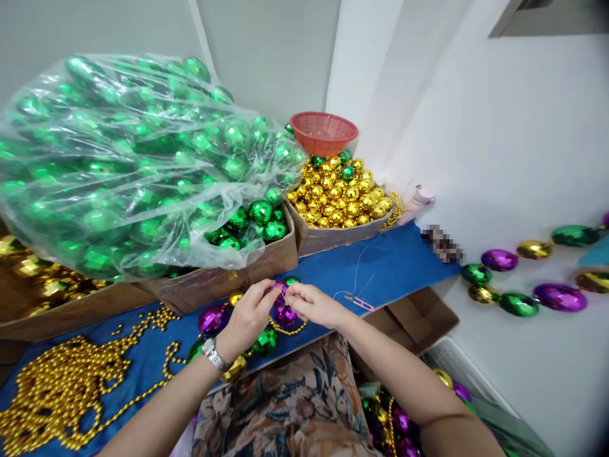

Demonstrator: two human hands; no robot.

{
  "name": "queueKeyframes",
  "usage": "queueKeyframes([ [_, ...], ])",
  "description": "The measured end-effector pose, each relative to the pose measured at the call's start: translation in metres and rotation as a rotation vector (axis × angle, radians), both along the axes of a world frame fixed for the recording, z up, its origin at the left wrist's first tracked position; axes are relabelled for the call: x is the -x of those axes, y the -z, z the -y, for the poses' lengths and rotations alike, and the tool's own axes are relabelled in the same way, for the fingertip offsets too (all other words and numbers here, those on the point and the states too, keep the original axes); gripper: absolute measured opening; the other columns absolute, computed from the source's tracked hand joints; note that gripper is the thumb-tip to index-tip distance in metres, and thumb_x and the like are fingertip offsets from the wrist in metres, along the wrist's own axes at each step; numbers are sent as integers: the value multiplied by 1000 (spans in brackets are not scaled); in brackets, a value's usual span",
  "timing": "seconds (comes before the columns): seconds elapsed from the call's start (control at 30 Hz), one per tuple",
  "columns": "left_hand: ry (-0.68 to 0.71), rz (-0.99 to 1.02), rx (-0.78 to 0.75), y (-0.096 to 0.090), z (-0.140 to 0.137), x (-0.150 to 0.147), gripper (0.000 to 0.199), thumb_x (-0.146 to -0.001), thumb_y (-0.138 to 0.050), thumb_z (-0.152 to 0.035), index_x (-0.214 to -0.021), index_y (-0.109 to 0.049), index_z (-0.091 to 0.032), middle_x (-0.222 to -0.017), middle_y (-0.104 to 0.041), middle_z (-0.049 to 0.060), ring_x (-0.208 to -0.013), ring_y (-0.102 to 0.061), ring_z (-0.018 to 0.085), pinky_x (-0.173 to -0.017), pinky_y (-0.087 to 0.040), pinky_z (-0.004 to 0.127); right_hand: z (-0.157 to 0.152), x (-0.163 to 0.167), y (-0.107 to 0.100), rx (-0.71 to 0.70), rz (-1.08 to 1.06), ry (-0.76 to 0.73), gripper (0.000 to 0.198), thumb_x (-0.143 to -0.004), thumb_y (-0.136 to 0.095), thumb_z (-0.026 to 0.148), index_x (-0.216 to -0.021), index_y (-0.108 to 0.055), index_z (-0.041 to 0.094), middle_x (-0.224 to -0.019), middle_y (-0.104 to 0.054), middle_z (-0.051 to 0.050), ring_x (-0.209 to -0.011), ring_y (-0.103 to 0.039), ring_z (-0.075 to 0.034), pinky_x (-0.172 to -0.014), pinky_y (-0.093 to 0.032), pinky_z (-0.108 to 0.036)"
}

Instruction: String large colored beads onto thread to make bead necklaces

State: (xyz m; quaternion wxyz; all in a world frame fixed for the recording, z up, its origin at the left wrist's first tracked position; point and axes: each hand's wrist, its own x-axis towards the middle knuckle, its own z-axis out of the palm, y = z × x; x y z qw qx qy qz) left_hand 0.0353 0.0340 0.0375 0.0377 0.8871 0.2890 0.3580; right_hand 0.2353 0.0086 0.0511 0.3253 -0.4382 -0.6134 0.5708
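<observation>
Close together over the near edge of the blue-covered table, my left hand (250, 312) and my right hand (308, 303) pinch a thin pale string (284, 294). My fingers hide most of it. Just beneath them lies a purple faceted ball (285, 313), with a green faceted ball (265, 341) beside it. Another purple ball (212, 319) rests left of my left wrist. A thin gold bead chain (288, 331) curves below my hands. To the right of my right hand are pink thread snips (360, 303), with a loose thread near them.
A plastic bag of green balls (143, 165) bulges over cardboard boxes at left. Behind, a box (333, 236) holds gold balls under a red basket (323, 134). Gold bead strands (66, 387) pile at front left. A ball garland (518, 304) hangs at right.
</observation>
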Motion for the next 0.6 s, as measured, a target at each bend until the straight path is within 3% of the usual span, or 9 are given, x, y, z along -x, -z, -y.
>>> queueKeyframes([
  [0.1,10,-46,6,7,0,-2,46,-90,-43,-6,-133,-50,-19,-119,-57,13,-111,-57,22,-94,-51,34,0,3,2,97,-156,-21,28,-88,-51,44,-76,-45,20,-53,-40,9,-43,-37,-6,-43,-30,-18],
  [0.17,22,-23,15,7,-1,-5,43,-91,-47,-9,-133,-50,-20,-115,-58,12,-106,-58,21,-90,-51,32,-1,4,0,110,-170,-25,29,-87,-53,45,-75,-45,20,-53,-41,9,-43,-37,-6,-42,-30,-18],
  [0.37,27,56,56,-1,-8,-11,17,-89,-52,-15,-97,-67,-20,-94,-62,8,-85,-58,19,-76,-50,30,-4,1,-11,14,-37,-2,23,-89,-52,41,-82,-51,18,-52,-44,9,-45,-39,-6,-44,-30,-18],
  [0.47,40,125,237,-8,-7,-12,15,-88,-54,-17,-92,-68,-20,-93,-62,8,-84,-59,18,-76,-48,29,-4,0,-13,-4,15,26,23,-90,-51,41,-83,-51,19,-52,-43,9,-46,-40,-7,-45,-29,-18],
  [0.6,104,271,705,-23,-7,-6,12,-85,-59,-23,-85,-70,-19,-94,-62,8,-83,-59,18,-76,-46,28,-5,-4,-15,-45,59,47,22,-91,-47,38,-86,-52,18,-55,-42,8,-49,-39,-7,-46,-28,-18],
])
